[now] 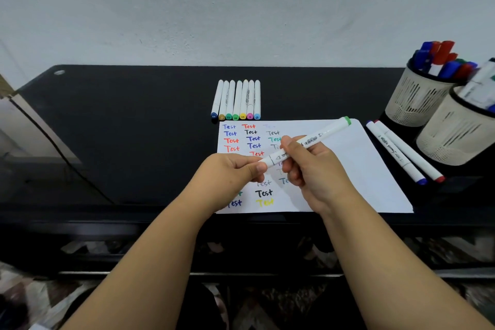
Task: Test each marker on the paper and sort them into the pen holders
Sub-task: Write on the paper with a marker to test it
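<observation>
Both hands up over the paper, sharing one green-capped marker. Right hand wrapped round the barrel near its middle; left hand pinching the marker's near-left end between thumb and fingers, probably on that end's cap, though cap or bare tip cannot be told. Long axis running from near left up to far right, green cap at the far-right end, well off the sheet. Likely step: uncapping to write, so a pull leftward along the axis, right hand holding firm. Below, rows of coloured "Test" words filling the sheet's left part. Beyond its far edge, seven untested markers side by side. Right of the sheet, two loose markers, then two pen holders, already stocked.
</observation>
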The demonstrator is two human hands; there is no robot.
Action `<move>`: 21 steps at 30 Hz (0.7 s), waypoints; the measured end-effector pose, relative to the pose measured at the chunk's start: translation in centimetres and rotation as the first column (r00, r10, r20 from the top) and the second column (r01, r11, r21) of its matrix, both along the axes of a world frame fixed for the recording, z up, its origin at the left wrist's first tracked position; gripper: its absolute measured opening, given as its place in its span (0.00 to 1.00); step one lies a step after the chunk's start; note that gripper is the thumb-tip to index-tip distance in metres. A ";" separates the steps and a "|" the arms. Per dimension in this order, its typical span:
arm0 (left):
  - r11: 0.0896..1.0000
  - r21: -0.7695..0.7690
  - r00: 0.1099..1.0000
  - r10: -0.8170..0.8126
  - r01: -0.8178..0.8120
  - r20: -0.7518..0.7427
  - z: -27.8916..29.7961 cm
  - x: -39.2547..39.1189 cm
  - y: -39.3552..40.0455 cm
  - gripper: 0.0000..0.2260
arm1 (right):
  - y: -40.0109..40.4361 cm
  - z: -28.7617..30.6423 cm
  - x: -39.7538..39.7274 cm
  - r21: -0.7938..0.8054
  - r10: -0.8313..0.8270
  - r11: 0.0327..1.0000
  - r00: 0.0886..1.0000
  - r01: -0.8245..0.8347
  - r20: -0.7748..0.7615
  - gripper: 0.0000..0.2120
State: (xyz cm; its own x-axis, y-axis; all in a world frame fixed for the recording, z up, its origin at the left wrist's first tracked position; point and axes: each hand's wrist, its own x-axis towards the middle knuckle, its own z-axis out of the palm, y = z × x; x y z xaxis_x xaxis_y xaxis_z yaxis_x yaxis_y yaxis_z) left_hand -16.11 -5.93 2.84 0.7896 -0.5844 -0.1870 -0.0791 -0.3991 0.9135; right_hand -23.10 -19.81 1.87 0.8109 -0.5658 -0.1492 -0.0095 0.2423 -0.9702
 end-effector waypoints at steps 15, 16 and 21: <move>1.000 0.027 0.999 0.010 -0.009 -0.040 0.1 0.2 0.4 0.06 | 0.2 -0.1 0.3 -0.017 0.054 0.998 0.998 -0.053 0.042 0.10; 0.998 0.058 1.000 0.026 -0.026 0.005 0.1 0.2 0.4 0.06 | 0.0 0.0 0.4 0.016 -0.001 1.000 0.999 0.000 0.038 0.10; 0.993 0.009 0.993 0.115 -0.115 0.014 -0.2 0.6 1.4 0.05 | -2.1 0.4 0.0 0.090 -0.157 0.984 0.988 0.155 0.013 0.11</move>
State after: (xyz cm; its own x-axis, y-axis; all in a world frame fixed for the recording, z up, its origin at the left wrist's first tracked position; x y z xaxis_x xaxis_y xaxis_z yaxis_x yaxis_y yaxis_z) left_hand -15.46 -4.49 2.69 0.8537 -0.4880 -0.1817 -0.0442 -0.4155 0.9085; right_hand -23.06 -21.90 2.30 0.7168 -0.6710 -0.1896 0.0541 0.3245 -0.9443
